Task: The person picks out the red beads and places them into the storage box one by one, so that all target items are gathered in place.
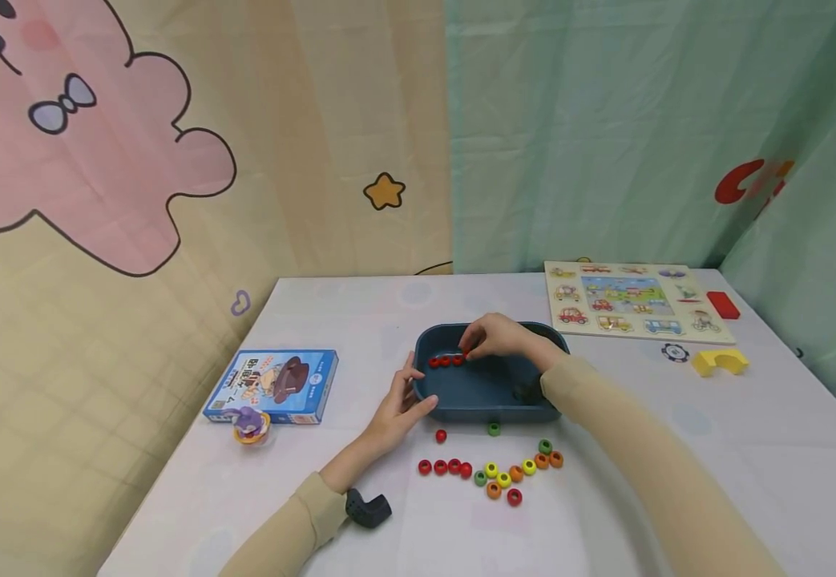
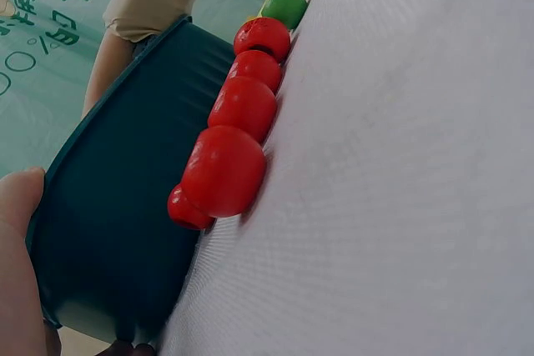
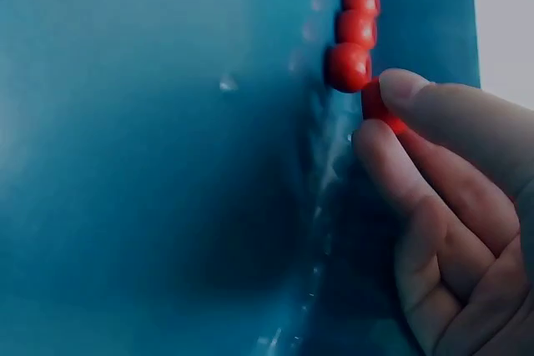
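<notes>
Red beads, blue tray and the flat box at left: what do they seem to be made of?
Red beads: painted wood or plastic, unclear which; glossy, with bright highlights on smooth rounded sides.
Blue tray: probably molded plastic, smooth with a slight sheen; its surface carries faint red reflections.
Flat box: likely cardboard, given its straight edges and printed cover; finish hard to tell.

Play space: cartoon curtain (image 1: 302, 160), puzzle (image 1: 627, 296)

Right fingers (image 3: 390, 164) pinch, well bent; left fingers (image 1: 405, 376) lie nearly straight
</notes>
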The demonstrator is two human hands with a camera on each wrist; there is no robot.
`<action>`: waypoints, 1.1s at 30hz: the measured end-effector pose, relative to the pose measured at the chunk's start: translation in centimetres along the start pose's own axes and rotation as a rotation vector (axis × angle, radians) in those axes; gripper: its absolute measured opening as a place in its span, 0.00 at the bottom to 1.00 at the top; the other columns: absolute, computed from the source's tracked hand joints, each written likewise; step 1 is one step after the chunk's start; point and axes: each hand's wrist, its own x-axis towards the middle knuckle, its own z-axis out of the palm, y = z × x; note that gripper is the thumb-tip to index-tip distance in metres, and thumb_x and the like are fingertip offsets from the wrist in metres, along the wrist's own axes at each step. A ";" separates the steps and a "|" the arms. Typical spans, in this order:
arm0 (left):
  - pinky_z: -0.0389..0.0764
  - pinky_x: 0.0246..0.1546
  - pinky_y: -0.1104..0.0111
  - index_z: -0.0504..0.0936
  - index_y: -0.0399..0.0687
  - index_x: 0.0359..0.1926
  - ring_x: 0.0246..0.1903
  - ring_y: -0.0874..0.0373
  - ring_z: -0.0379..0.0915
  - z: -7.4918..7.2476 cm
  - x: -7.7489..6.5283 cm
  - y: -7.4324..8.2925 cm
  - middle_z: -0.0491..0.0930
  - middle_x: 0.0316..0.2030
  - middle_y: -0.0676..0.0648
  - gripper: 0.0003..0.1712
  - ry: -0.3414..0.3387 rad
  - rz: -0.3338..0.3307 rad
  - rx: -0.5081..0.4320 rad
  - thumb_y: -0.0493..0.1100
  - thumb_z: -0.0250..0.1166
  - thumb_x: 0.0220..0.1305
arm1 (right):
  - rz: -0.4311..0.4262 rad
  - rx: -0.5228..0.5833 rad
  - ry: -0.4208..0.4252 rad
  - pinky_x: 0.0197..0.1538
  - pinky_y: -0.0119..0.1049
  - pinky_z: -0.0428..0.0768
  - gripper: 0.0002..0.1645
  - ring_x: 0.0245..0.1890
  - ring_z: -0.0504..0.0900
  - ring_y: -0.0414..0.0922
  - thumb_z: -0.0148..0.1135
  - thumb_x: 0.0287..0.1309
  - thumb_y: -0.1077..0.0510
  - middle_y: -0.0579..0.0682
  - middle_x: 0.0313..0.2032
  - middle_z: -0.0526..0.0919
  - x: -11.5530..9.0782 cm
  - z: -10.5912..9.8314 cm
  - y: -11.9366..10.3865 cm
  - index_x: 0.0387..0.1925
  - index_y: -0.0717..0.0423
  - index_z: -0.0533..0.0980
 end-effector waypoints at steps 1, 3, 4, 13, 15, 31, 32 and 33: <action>0.57 0.58 0.52 0.55 0.32 0.54 0.63 0.39 0.44 0.0 0.0 0.0 0.35 0.68 0.40 0.23 0.002 0.004 0.003 0.38 0.54 0.63 | -0.002 -0.007 -0.001 0.37 0.32 0.78 0.12 0.33 0.79 0.39 0.67 0.45 0.61 0.45 0.32 0.82 0.0 0.0 0.0 0.36 0.57 0.80; 0.57 0.58 0.52 0.55 0.32 0.53 0.63 0.39 0.44 0.0 0.1 0.0 0.35 0.68 0.40 0.23 0.003 0.011 0.008 0.38 0.54 0.63 | -0.009 -0.015 0.000 0.37 0.33 0.78 0.12 0.32 0.79 0.39 0.67 0.45 0.61 0.46 0.32 0.82 0.0 0.1 0.0 0.36 0.58 0.79; 0.57 0.58 0.53 0.55 0.33 0.53 0.63 0.39 0.44 0.0 0.1 0.0 0.36 0.68 0.40 0.23 0.004 0.011 0.009 0.38 0.54 0.63 | -0.012 -0.020 -0.001 0.37 0.33 0.78 0.13 0.32 0.79 0.40 0.67 0.45 0.61 0.46 0.32 0.82 0.1 0.1 0.0 0.37 0.58 0.79; 0.57 0.58 0.54 0.54 0.33 0.54 0.63 0.41 0.44 -0.1 0.2 0.0 0.35 0.68 0.42 0.24 -0.010 -0.002 0.009 0.40 0.53 0.64 | 0.046 -0.042 -0.043 0.38 0.32 0.77 0.12 0.34 0.78 0.38 0.66 0.46 0.61 0.44 0.34 0.81 0.4 0.6 0.5 0.37 0.53 0.79; 0.57 0.58 0.54 0.54 0.33 0.54 0.63 0.42 0.45 -0.1 0.2 0.0 0.35 0.68 0.42 0.24 -0.008 -0.005 0.010 0.39 0.53 0.64 | 0.046 -0.048 -0.044 0.39 0.32 0.77 0.12 0.35 0.78 0.39 0.66 0.47 0.62 0.45 0.34 0.81 0.4 0.7 0.4 0.37 0.53 0.79; 0.57 0.58 0.55 0.55 0.35 0.54 0.63 0.44 0.46 0.1 -0.1 0.2 0.35 0.68 0.42 0.24 0.003 -0.029 0.013 0.41 0.54 0.64 | 0.040 -0.044 -0.044 0.42 0.35 0.77 0.21 0.40 0.78 0.42 0.66 0.47 0.61 0.49 0.42 0.80 -0.5 -0.8 -1.0 0.46 0.56 0.76; 0.57 0.58 0.55 0.55 0.34 0.55 0.63 0.44 0.46 0.1 -0.1 0.1 0.36 0.68 0.43 0.25 0.004 -0.031 0.013 0.41 0.54 0.64 | 0.022 -0.036 -0.036 0.42 0.34 0.77 0.21 0.40 0.78 0.42 0.65 0.47 0.60 0.49 0.42 0.80 -0.7 -1.2 -1.4 0.47 0.57 0.75; 0.57 0.58 0.55 0.54 0.32 0.55 0.63 0.44 0.46 0.0 0.0 0.1 0.36 0.68 0.43 0.25 0.003 -0.029 0.012 0.41 0.54 0.64 | 0.004 -0.021 -0.025 0.41 0.34 0.77 0.22 0.40 0.79 0.42 0.65 0.48 0.60 0.49 0.42 0.80 -1.0 -1.7 -1.8 0.48 0.57 0.75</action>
